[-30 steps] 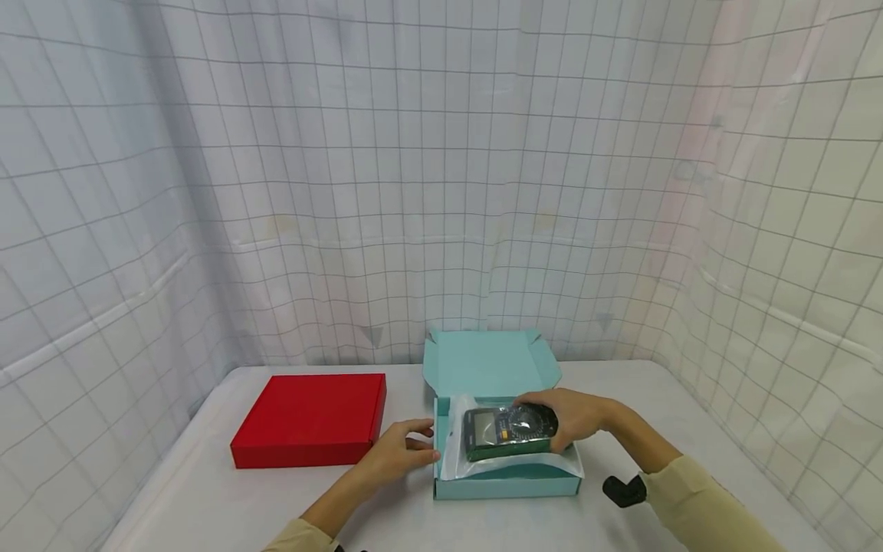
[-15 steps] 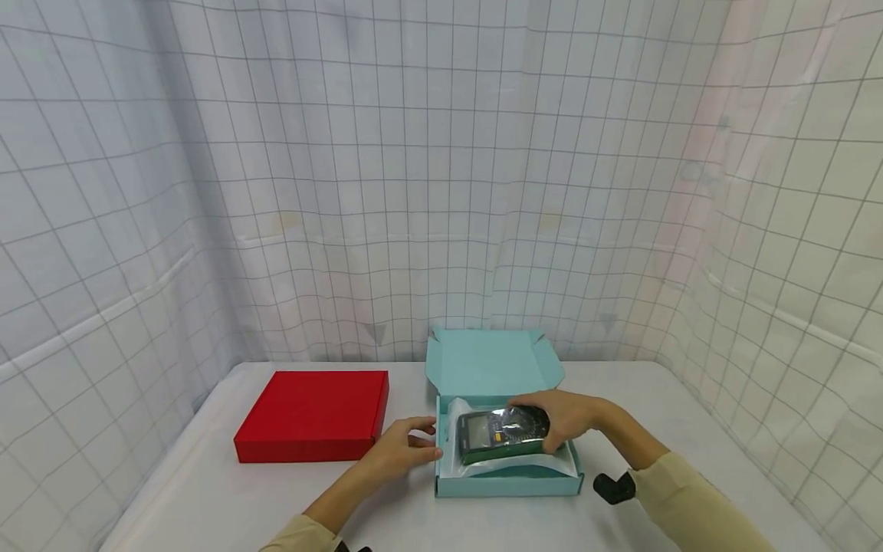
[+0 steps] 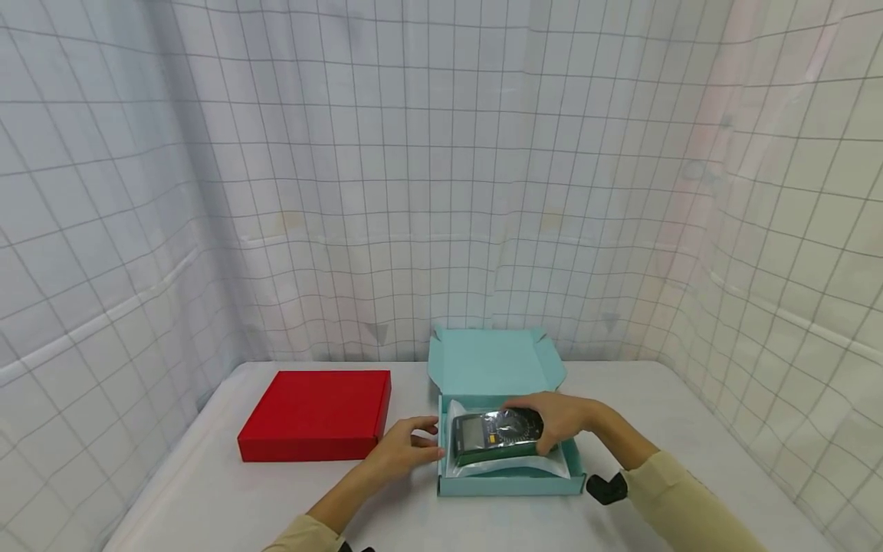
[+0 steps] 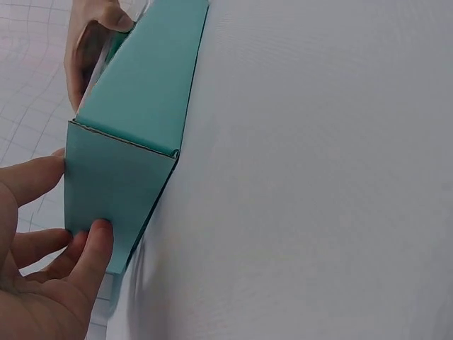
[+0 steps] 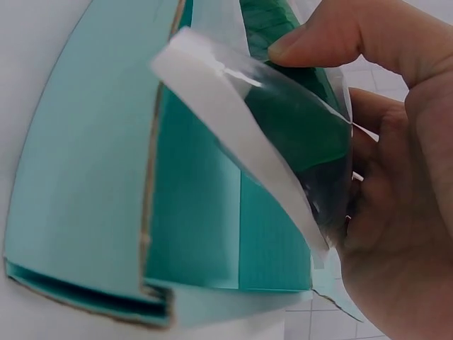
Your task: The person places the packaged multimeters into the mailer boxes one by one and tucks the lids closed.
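A multimeter point(image 3: 498, 434) with a black face, a grey screen and a green casing lies in a clear plastic bag point(image 5: 233, 99) with a white edge. My right hand point(image 3: 562, 418) grips its right end through the plastic, thumb in front and fingers behind. The bagged meter is tilted inside an open teal cardboard box point(image 3: 510, 487), low between the walls. My left hand point(image 3: 402, 452) is at the box's left side. In the left wrist view its fingertips point(image 4: 101, 230) touch the outside of the side wall, loosely bent. What lies under the bag is hidden.
The box's lid point(image 3: 497, 362) stands raised at the back. To the left lies a closed red box point(image 3: 320, 410) on the white-covered table point(image 3: 290, 494). A white gridded curtain point(image 3: 441, 184) surrounds the table's back and sides.
My right hand has moved left and slightly down with the bagged multimeter, whose bag now sits inside the box walls. My left hand has stayed at the box's left side.
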Demonstrator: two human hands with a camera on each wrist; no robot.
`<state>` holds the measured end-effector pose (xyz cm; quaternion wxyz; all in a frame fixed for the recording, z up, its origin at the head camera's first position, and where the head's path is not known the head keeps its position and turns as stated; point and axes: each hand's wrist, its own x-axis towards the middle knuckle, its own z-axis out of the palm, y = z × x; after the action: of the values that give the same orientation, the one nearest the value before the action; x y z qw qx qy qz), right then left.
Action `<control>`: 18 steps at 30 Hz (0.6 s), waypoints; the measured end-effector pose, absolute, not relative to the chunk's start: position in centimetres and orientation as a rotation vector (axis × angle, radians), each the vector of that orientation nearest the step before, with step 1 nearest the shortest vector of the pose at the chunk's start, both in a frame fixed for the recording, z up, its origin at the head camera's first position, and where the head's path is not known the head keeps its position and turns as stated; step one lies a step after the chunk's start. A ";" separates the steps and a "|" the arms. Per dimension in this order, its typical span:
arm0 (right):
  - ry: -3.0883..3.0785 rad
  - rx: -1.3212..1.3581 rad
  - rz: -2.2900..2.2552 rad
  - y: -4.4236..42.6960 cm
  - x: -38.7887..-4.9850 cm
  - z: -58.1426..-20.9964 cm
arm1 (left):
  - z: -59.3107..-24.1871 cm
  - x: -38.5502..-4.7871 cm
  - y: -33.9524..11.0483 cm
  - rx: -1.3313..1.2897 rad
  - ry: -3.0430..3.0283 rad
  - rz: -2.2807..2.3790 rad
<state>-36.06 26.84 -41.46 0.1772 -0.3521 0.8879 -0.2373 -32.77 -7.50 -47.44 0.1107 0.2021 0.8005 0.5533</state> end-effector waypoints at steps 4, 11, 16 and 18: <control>2.495 -0.992 -0.694 26.8 -36.1 -41.8 | -47.3 -32.8 -7.4 0.575 2.358 1.625; 2.464 -0.994 -0.714 26.8 -36.6 -42.0 | -47.2 -32.8 -7.4 0.562 2.350 1.617; 2.444 -0.988 -0.714 26.9 -37.1 -42.2 | -47.1 -32.8 -7.5 0.566 2.339 1.620; 2.430 -0.963 -0.730 26.9 -37.2 -42.3 | -47.1 -32.8 -7.5 0.562 2.335 1.622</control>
<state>-37.19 26.91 -42.35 0.2123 -0.3468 0.8750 -0.2629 -32.79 -7.50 -47.15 0.1212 0.1925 0.7997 0.5556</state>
